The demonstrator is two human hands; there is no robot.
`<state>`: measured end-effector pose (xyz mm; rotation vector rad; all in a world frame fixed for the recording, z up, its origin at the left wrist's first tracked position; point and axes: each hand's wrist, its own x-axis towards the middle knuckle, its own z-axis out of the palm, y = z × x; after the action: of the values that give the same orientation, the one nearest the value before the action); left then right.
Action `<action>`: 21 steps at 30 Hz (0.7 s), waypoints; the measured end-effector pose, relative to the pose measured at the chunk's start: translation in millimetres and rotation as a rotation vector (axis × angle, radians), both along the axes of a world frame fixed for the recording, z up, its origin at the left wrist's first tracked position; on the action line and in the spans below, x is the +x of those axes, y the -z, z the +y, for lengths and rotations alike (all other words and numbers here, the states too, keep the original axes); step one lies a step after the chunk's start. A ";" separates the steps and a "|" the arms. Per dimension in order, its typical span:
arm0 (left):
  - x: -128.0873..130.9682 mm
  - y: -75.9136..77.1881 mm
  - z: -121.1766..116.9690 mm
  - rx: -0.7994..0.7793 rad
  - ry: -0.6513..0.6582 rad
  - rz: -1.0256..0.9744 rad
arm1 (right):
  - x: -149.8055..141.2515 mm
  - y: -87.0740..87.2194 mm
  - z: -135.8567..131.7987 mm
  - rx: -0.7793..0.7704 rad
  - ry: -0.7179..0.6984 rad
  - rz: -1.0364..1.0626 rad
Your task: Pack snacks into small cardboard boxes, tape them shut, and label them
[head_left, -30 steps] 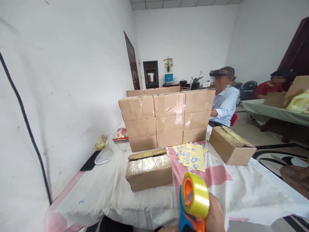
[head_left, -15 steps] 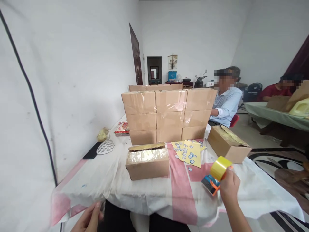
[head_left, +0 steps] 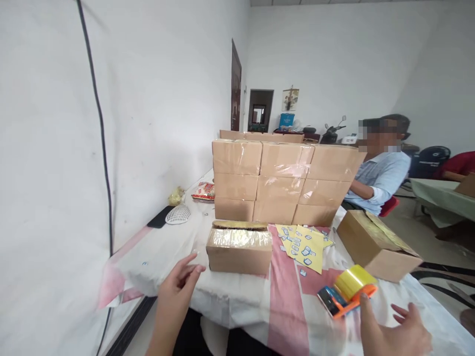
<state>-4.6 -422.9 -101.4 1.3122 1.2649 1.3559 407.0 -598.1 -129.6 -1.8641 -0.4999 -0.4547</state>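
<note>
My left hand (head_left: 181, 284) is raised over the table's near left side, fingers apart and nothing in them. Just right of it sits a small cardboard box (head_left: 239, 257) with shiny tape over its top and a flap standing up along the back. My right hand (head_left: 395, 321) is open at the near right, its thumb by the handle of an orange and blue tape dispenser (head_left: 343, 306). The dispenser carries a roll of yellow tape (head_left: 355, 283) and rests on the cloth. Yellow sticker sheets (head_left: 309, 247) with blue-edged stickers lie between the boxes.
A wall of stacked taped boxes (head_left: 284, 183) stands at the back. Another cardboard box (head_left: 378, 244) sits at the right edge. At left are a black phone-like slab (head_left: 163, 217) and a white perforated piece (head_left: 178, 214). A person in a blue shirt (head_left: 386, 173) sits behind, right.
My right hand has put the tape dispenser down on the cloth and let go. My left hand has risen from the table's edge toward the small box and opened. The view has swung left.
</note>
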 end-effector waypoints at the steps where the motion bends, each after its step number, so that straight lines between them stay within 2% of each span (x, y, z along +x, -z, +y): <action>1: 3.3 -6.8 -3.6 0.020 0.014 -0.011 | -11.4 -12.4 3.0 0.039 0.022 -0.010; 3: 8.6 -17.5 -12.1 0.048 0.041 -0.008 | -39.0 -38.3 15.0 0.139 -0.052 -0.033; 4: 10.9 -21.4 -16.8 0.056 0.050 0.008 | -54.6 -50.9 23.7 0.189 -0.162 -0.050; 7: 17.0 -29.4 -31.9 0.080 0.074 0.064 | -106.5 -84.4 56.0 0.221 -0.680 -0.083; 10: 23.7 -34.9 -46.8 0.134 0.137 0.104 | -157.4 -112.2 87.0 0.043 -1.167 -0.096; 12: 29.0 -36.0 -54.9 0.163 0.193 0.116 | -183.6 -126.2 101.1 -0.153 -1.360 -0.105; 15: 37.1 -29.0 -60.9 0.136 0.266 0.083 | -204.3 -133.1 111.2 -0.365 -1.479 -0.147; 21: 46.1 1.9 -49.4 -0.141 0.399 -0.117 | -197.8 -104.9 108.9 -0.368 -1.448 -0.372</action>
<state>41.6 -472.2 -103.3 1.2841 0.9397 1.0268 209.2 -489.2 -24.7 -1.2566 -2.0449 0.3198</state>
